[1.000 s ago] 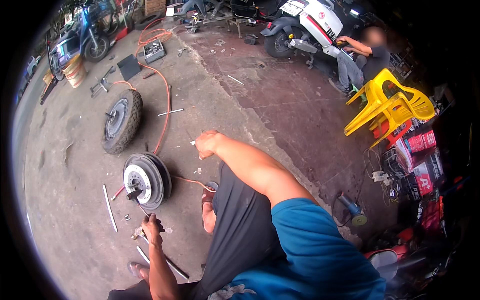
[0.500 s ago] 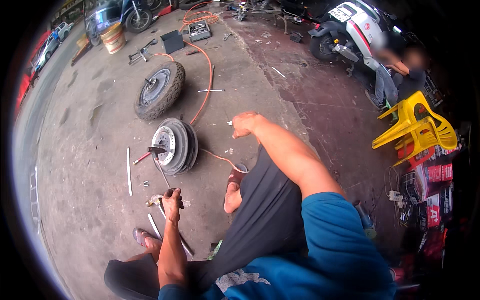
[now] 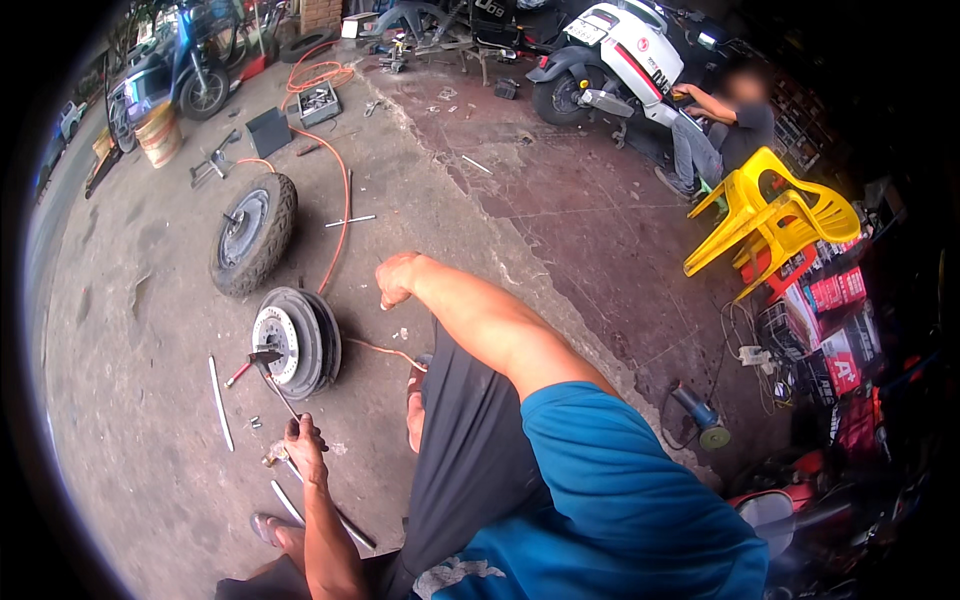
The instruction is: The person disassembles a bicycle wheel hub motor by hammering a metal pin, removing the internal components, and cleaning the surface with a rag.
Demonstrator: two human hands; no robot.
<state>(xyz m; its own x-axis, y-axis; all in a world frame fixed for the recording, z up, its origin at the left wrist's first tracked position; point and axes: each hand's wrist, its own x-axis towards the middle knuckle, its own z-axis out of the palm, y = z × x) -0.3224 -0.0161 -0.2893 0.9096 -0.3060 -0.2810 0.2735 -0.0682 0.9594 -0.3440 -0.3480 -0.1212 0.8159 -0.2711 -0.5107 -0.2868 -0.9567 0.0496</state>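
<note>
My left hand (image 3: 307, 447) is closed round the near end of a thin metal rod (image 3: 283, 395). That rod reaches toward the hub of a bare wheel rim (image 3: 318, 345) with a drilled disc (image 3: 276, 335). A tool with a dark head (image 3: 264, 357) and a red grip (image 3: 238, 375) lies against the hub. My right hand (image 3: 397, 278) hovers beyond my knee, to the right of the rim, its fingers curled down and mostly hidden. Beside my left wrist, a hammer (image 3: 272, 458) with a brassy head rests on the floor.
A tyred wheel (image 3: 254, 235) lies beyond the rim, near an orange hose (image 3: 345, 205). Light strips (image 3: 220, 403) are on the floor. At right are an angle grinder (image 3: 698, 412), yellow chairs (image 3: 770, 215) and a seated person (image 3: 740, 125) by a white scooter (image 3: 630, 50).
The view has shifted right, so the floor things appear further left. My left hand has reached forward and taken hold of the thin rod. My right arm stays stretched out.
</note>
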